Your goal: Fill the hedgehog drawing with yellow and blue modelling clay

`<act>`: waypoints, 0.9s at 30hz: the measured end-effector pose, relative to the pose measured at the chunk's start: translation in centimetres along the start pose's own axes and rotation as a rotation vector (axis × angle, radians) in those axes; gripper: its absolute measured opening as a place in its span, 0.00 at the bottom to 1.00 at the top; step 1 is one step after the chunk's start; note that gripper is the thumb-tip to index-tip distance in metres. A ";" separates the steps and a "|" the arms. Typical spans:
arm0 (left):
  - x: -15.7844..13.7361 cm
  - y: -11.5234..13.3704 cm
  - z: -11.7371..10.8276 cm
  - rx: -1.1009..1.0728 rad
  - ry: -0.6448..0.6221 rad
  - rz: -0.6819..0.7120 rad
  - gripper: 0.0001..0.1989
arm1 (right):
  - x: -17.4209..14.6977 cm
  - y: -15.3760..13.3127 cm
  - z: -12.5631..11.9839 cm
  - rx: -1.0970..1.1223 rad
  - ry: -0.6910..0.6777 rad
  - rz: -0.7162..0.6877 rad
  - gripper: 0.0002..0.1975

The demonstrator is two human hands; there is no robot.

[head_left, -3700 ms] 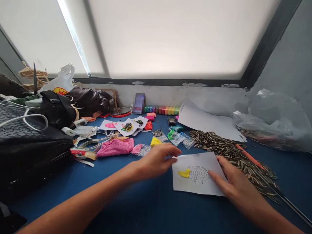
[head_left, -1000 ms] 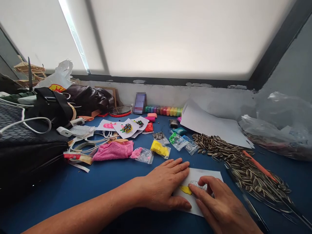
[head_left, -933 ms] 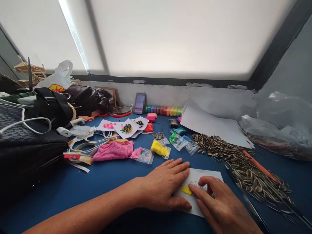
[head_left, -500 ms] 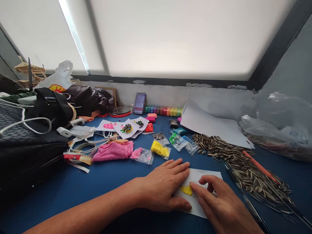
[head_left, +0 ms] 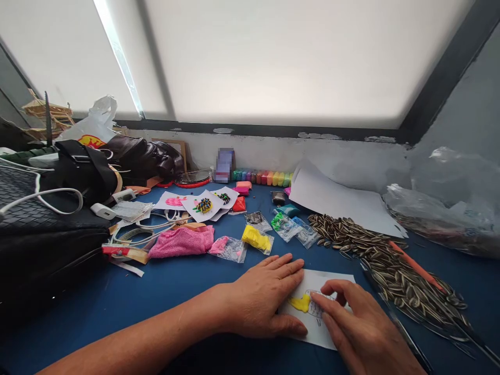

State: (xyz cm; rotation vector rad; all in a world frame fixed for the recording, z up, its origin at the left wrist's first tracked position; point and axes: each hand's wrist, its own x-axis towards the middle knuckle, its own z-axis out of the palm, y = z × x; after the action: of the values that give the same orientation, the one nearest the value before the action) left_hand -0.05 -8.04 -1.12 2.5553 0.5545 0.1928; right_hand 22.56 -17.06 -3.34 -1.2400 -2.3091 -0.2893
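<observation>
Got 1 left hand (head_left: 267, 299), 1 right hand (head_left: 361, 327), 1 drawing sheet (head_left: 315, 280), 1 yellow patch (head_left: 300, 303), 3 decorated cards (head_left: 203, 205), 1 pink cloth (head_left: 183, 241), 1 orange stick (head_left: 416, 266).

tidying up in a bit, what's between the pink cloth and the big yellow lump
A small clear plastic bag with pink pieces lies between the pink cloth and the big yellow lump; the head view shows it.

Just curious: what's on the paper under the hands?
The paper bears a yellow patch and line drawing. The right hand partly hides the drawing; whatever the left hand covers is unseen.
</observation>
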 end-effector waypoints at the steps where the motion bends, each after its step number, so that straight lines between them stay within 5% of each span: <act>1: 0.0 0.0 0.0 0.001 -0.005 -0.004 0.42 | 0.1 -0.1 0.0 0.004 -0.010 -0.001 0.14; 18: -0.1 -0.2 0.1 -0.017 0.003 0.001 0.42 | 0.4 -0.6 -0.1 0.000 -0.076 -0.029 0.14; 27: -0.1 -0.1 -0.2 -0.007 -0.039 -0.021 0.43 | 0.3 -0.5 0.0 -0.083 0.000 -0.075 0.17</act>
State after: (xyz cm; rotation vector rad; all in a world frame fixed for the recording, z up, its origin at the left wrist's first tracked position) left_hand -0.18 -7.95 -0.99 2.5393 0.5650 0.1375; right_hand 22.01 -17.12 -3.15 -1.1939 -2.3680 -0.4149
